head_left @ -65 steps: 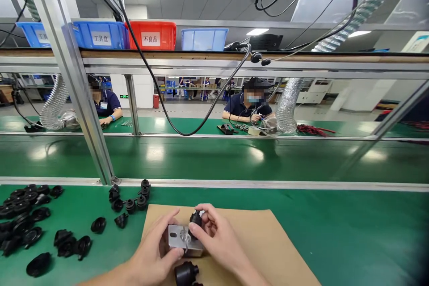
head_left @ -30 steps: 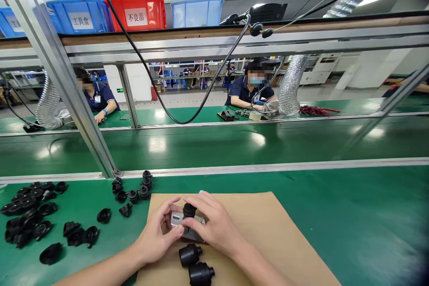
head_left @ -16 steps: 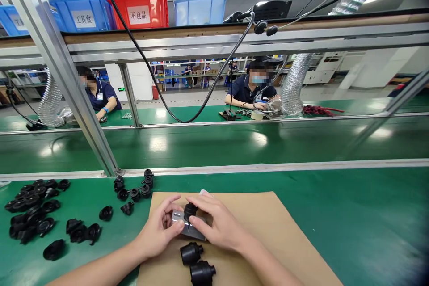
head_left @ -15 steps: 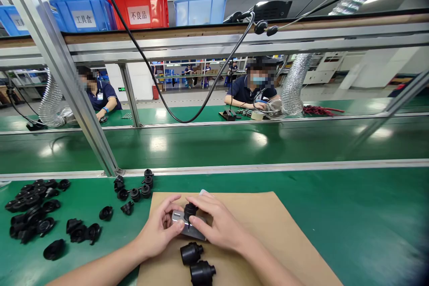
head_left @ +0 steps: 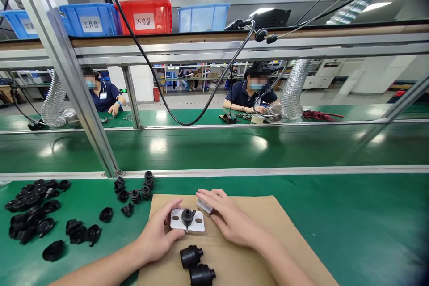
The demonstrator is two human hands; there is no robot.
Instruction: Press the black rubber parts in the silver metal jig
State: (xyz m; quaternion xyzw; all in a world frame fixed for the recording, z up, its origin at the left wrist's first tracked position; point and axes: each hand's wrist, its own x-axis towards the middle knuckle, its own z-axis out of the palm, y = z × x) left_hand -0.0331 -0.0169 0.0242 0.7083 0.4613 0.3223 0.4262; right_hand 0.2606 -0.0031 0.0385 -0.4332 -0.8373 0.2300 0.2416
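A flat metal block lies on a brown cardboard sheet, with a small black plastic part seated in its middle. My left hand holds the block by its left edge, thumb on top. My right hand rests just right of the block with its fingers laid over a second small metal piece. Two assembled black parts lie on the cardboard in front of the block.
Several loose black parts are spread over the green mat at the left, and more black parts sit by an aluminium post. A green conveyor belt runs beyond. Two people work across it. Blue bins and a red bin stand on the shelf above.
My right hand has let go of the black part on the block and moved right onto the second metal piece. The block now lies flat with the part seated in it.
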